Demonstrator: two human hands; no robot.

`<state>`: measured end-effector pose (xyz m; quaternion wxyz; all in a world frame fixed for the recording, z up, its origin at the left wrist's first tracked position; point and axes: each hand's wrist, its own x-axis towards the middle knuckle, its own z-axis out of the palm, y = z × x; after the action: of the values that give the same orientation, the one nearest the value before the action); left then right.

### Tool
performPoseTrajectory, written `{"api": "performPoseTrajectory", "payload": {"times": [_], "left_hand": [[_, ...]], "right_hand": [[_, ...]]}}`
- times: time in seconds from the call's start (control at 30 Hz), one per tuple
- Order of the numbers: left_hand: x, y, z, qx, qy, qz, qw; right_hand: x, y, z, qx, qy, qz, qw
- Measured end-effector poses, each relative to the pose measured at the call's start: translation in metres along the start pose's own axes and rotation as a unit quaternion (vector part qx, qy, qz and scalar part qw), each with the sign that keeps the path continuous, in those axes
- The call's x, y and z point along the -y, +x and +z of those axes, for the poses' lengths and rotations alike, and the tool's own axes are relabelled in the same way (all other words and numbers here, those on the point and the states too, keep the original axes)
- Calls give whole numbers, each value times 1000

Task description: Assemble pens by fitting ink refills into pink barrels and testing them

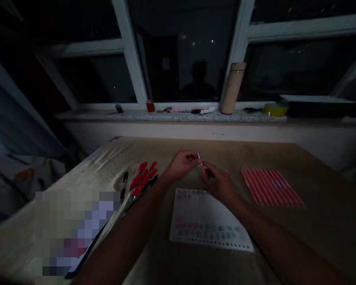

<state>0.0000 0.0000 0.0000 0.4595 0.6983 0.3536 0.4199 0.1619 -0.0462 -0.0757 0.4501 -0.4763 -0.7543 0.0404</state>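
Note:
Above the far edge of a spiral notebook, my two hands meet around a slim pink-and-white pen. Its pale end points up and away from me. My left hand has its thumb and fingers closed at the pale upper part. My right hand pinches the pinkish lower part, which its fingers partly hide. The open notebook page carries rows of dark and red handwritten marks, and my right forearm covers one corner of it.
Pink pens lie in a neat row on the right. Several red caps or clips and a black pen lie left. A blurred-out device is at front left. A tall bottle and yellow tape stand on the windowsill.

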Motion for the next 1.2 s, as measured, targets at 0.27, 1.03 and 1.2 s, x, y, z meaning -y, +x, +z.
{"api": "performPoseTrajectory", "payload": {"times": [0.27, 1.03, 1.2], "left_hand": [[-1, 5, -13, -107, -76, 31, 991], [66, -3, -11, 53, 522, 97, 846], [66, -4, -9, 62, 525, 93, 844]], "right_hand": [[-5, -1, -2, -1, -2, -7, 1000], [-3, -2, -1, -4, -3, 26, 1000], [-2, -1, -2, -2, 0, 33, 999]]}}
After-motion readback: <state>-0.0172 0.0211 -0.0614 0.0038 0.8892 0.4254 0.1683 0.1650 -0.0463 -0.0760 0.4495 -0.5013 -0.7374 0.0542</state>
